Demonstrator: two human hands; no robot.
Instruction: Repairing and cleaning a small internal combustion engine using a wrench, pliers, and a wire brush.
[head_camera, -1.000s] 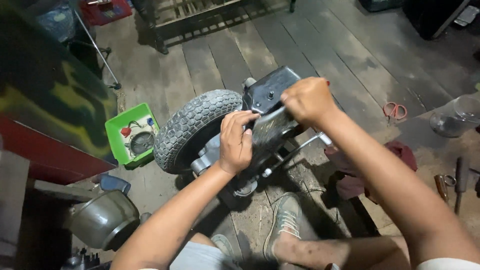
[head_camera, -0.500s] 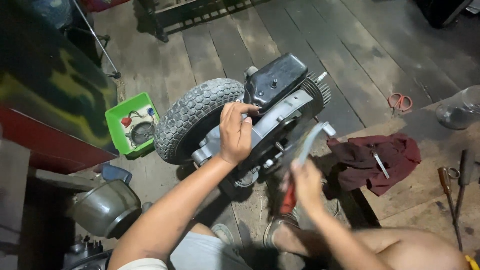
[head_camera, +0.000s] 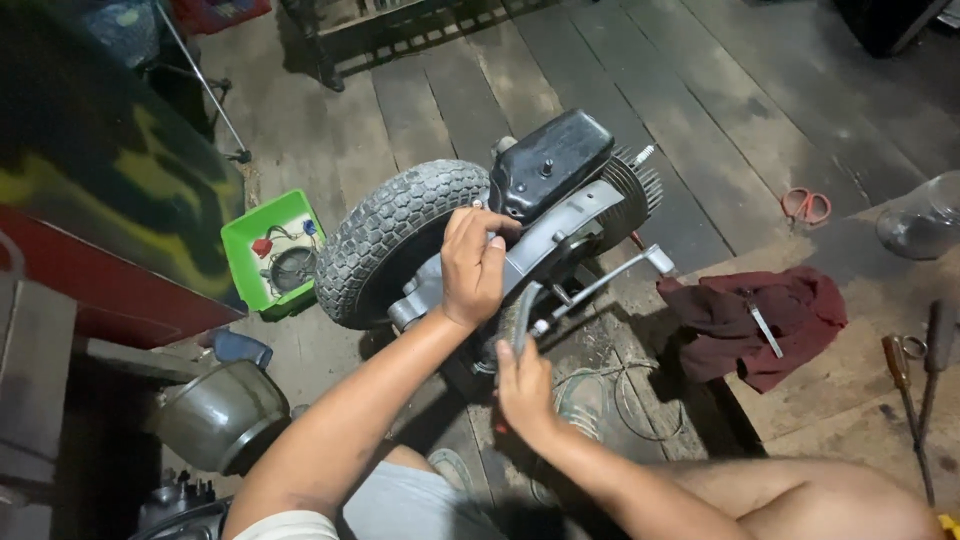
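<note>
left hand (head_camera: 474, 268): pressed flat on the grey metal casing of the small engine (head_camera: 545, 225), fingers curled over its top edge, steadying it
right hand (head_camera: 524, 385): closed around the handle of a grey tool (head_camera: 524, 312) whose tip points up into the engine's lower side
engine: lying tilted on the plank floor (head_camera: 700, 90), just above the person's knees, with a black tank (head_camera: 550, 160) on top and a finned cylinder (head_camera: 635, 190) toward the right
tyre (head_camera: 400, 235): knobbly, touching the engine's left end, resting on the floor
green tray (head_camera: 268, 252): left of the tyre, holding small parts
red cloth (head_camera: 760, 315): right of the engine, with a metal strip lying on it
screwdrivers (head_camera: 905, 375): on the boards at the far right
risk: the tool may slip off the casing toward the left hand, since the engine is only held by one palm and could roll on the tyre
</note>
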